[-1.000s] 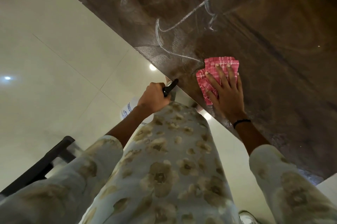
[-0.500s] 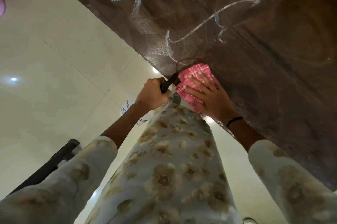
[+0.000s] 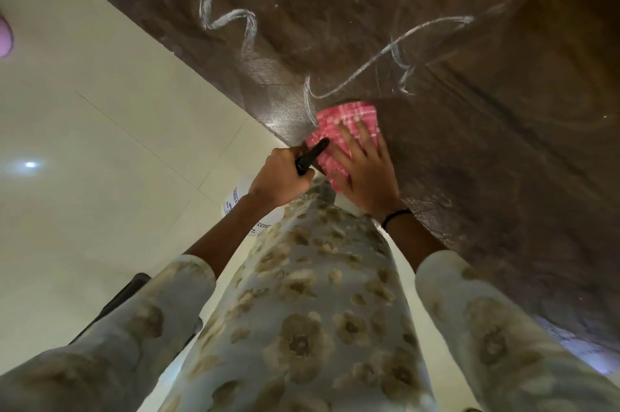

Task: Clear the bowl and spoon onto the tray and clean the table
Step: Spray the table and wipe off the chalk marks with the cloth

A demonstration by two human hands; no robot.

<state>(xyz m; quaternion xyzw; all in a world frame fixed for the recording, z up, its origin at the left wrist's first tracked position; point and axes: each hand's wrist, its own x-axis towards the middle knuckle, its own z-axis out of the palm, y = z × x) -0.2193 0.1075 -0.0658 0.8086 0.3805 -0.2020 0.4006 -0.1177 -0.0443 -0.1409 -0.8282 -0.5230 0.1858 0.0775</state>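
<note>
My right hand (image 3: 364, 170) presses flat on a folded pink checked cloth (image 3: 345, 116) at the near edge of the dark wooden table (image 3: 486, 129). White wavy streaks of cleaner (image 3: 235, 19) lie across the tabletop beyond the cloth. My left hand (image 3: 278, 178) is closed around a white spray bottle (image 3: 240, 200) with a black trigger head (image 3: 310, 156), held just off the table edge beside the cloth. Neither the bowl, the spoon nor the tray is in view.
Cream floor tiles (image 3: 100, 143) spread to the left of the table. A black chair frame (image 3: 127, 294) shows at lower left, partly behind my sleeve. Something pink (image 3: 5, 37) sits at the far left edge.
My right hand slid the cloth left toward the table edge, then pushed it slightly forward again. My left hand with the bottle has risen closer to the cloth.
</note>
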